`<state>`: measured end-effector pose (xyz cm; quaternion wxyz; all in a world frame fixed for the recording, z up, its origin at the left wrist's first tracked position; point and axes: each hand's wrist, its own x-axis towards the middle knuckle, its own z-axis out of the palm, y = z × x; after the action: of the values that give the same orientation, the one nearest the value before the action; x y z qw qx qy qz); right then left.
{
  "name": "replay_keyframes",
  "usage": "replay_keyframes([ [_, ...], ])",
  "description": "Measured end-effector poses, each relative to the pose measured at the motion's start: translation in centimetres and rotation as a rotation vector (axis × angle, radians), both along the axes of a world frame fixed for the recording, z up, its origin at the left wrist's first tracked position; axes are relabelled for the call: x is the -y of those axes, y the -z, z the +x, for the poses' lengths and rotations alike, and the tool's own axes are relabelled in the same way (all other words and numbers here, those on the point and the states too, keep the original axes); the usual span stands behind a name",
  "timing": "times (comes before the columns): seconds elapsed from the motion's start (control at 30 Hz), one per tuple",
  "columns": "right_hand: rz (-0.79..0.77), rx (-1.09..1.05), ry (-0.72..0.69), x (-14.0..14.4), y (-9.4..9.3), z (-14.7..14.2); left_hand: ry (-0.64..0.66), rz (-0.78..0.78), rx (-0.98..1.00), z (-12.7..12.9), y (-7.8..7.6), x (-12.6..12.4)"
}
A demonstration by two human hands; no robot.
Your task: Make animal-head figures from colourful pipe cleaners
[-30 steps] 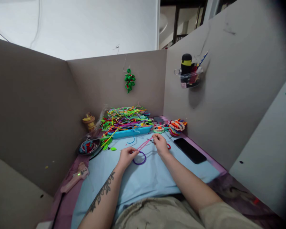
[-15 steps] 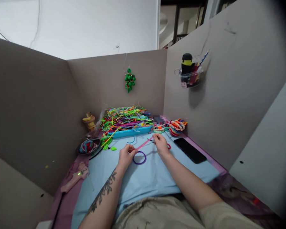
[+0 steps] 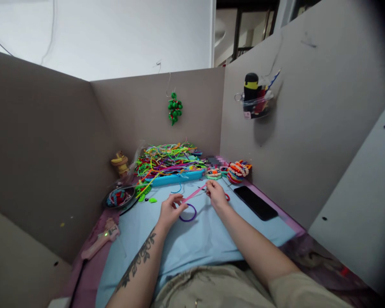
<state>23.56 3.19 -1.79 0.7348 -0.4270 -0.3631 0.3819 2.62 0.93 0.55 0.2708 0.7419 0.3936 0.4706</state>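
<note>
A pink pipe cleaner (image 3: 195,193), perhaps doubled, stretches slantwise between my two hands above the blue cloth. My left hand (image 3: 172,209) pinches its lower end between thumb and fingers. The upper end is in the closed fingertips of my right hand (image 3: 216,193). Beside the left thumb is a purple ring (image 3: 188,220); I cannot tell whether it touches the thumb. Scissors with a red handle (image 3: 227,196) lie partly hidden behind my right hand.
A blue tray (image 3: 176,177) heaped with colourful pipe cleaners stands at the back. On the left are a dark bowl (image 3: 133,197) and a pink glue gun (image 3: 99,244) with a lit green light. A black phone (image 3: 256,202) lies at right. Grey panels (image 3: 192,102) enclose the table.
The left fingers have shifted slightly on the pink pipe cleaner, and the thumb reaches a little further right over the purple ring's edge. My right hand is nearly still.
</note>
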Motion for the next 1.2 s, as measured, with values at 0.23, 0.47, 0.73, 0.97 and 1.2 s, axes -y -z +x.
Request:
replay_keyframes([
  [0.23,-0.269,-0.295,-0.581,1.0,-0.4,-1.0,0.204,0.037,-0.027,0.5,-0.4,1.1],
  [0.47,-0.325,-0.085,-0.746,1.9,-0.3,-2.5,0.183,0.172,-0.036,1.3,-0.7,2.0],
  [0.73,-0.132,0.845,-0.128,1.0,-0.6,-0.1,0.016,-0.379,1.02,-1.1,-0.8,-1.8],
  [0.97,-0.668,1.413,0.093,0.7,-0.5,4.2,-0.05,-0.666,1.131,-2.6,-0.3,-3.2],
  [1.2,-0.724,1.506,-0.029,1.4,-0.7,5.7,-0.036,-0.61,0.733,-1.3,0.1,-2.3],
])
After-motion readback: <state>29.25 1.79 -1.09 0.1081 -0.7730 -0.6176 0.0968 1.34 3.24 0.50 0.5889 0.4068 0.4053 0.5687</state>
